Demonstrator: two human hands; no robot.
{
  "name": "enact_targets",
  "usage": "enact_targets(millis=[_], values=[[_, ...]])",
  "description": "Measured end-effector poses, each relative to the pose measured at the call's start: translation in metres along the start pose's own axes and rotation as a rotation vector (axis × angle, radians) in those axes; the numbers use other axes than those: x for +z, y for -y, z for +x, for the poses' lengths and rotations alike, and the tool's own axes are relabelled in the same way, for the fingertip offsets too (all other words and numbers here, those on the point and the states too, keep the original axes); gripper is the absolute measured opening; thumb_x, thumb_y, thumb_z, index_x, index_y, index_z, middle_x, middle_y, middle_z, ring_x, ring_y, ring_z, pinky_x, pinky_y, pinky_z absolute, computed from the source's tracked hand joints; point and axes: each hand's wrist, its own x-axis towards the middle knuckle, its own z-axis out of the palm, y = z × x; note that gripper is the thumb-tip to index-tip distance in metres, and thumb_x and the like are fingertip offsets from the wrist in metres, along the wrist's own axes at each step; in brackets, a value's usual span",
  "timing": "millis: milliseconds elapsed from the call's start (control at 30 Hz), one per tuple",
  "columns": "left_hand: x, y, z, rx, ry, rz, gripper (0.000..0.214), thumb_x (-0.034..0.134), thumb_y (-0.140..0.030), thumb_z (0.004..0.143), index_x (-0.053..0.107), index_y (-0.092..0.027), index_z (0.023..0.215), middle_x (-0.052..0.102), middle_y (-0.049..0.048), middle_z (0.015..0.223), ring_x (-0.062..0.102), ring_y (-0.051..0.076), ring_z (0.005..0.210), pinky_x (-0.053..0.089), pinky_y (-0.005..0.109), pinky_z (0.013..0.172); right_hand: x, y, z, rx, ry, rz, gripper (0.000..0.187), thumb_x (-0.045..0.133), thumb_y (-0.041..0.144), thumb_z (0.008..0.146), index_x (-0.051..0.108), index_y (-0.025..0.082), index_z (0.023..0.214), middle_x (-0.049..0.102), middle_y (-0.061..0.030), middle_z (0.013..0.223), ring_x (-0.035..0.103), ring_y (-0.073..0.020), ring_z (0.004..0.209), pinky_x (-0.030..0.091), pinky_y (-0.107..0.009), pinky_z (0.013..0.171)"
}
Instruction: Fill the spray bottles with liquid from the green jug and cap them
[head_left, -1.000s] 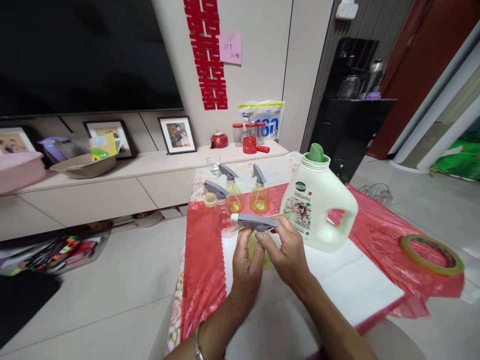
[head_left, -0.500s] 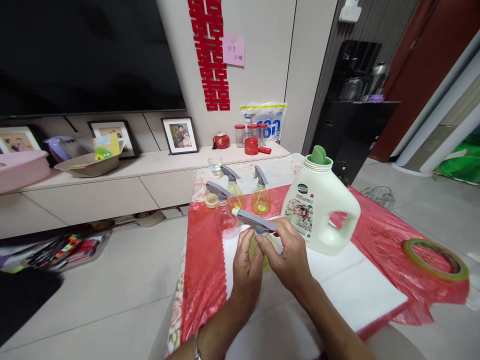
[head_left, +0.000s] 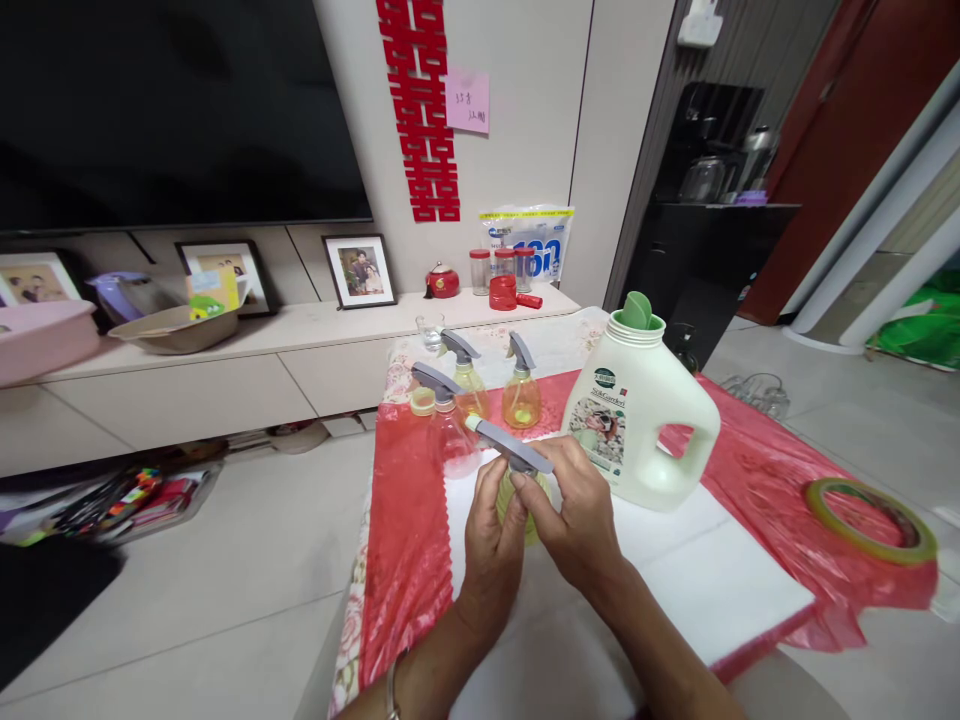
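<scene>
A spray bottle with a yellowish-green clear body and a grey trigger head stands upright between my hands. My left hand wraps the body from the left. With thumb and fingers, my right hand grips the collar just below the grey head, whose pale nozzle points left. Close beyond my hands are a pink spray bottle, a yellow spray bottle and an orange spray bottle, all with grey heads. To the right stands a large pale-green jug with a green scoop-like piece in its mouth.
A white board lies on the red plastic sheet covering the table. A roll of tape rests at the right. Near the pink bottle sits a pale-yellow cap. Behind is a low cabinet with red-lidded jars.
The grey spray head has turned slightly on the bottle, its rear end shifting down. Both hands keep nearly the same place. Everything else on the table is unmoved.
</scene>
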Motion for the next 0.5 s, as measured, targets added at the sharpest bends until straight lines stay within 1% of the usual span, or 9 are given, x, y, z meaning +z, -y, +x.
enact_targets(millis=[167, 300, 500], values=[[0.0003, -0.0019, 0.0007, 0.058, 0.009, 0.009, 0.035, 0.052, -0.041, 0.099, 0.059, -0.024, 0.13, 0.06, 0.0099, 0.135, 0.053, 0.025, 0.131, 0.041, 0.043, 0.113, 0.0021, 0.0021, -0.0013, 0.004, -0.02, -0.022, 0.019, 0.052, 0.022, 0.094, 0.064, 0.017, 0.108, 0.058, -0.0081, 0.095, 0.054, -0.0209, 0.09, 0.046, -0.037, 0.079], [-0.0009, 0.0037, 0.0004, 0.089, -0.001, 0.032, 0.037, 0.052, -0.041, 0.099, 0.059, -0.025, 0.132, 0.06, 0.0102, 0.134, 0.053, 0.025, 0.132, 0.04, 0.043, 0.114, 0.0005, 0.0025, 0.0, -0.006, 0.006, -0.009, 0.023, 0.052, 0.021, 0.094, 0.065, 0.018, 0.113, 0.057, -0.0084, 0.097, 0.055, -0.0209, 0.092, 0.048, -0.037, 0.081], [-0.0005, 0.0033, -0.0003, 0.091, 0.014, 0.025, 0.04, 0.051, -0.041, 0.1, 0.055, -0.027, 0.137, 0.06, 0.0094, 0.137, 0.053, 0.025, 0.132, 0.041, 0.044, 0.114, 0.0023, 0.0001, 0.0006, 0.002, -0.027, 0.034, 0.017, 0.06, 0.022, 0.092, 0.065, 0.019, 0.108, 0.059, -0.0058, 0.098, 0.057, -0.0177, 0.093, 0.049, -0.033, 0.08]])
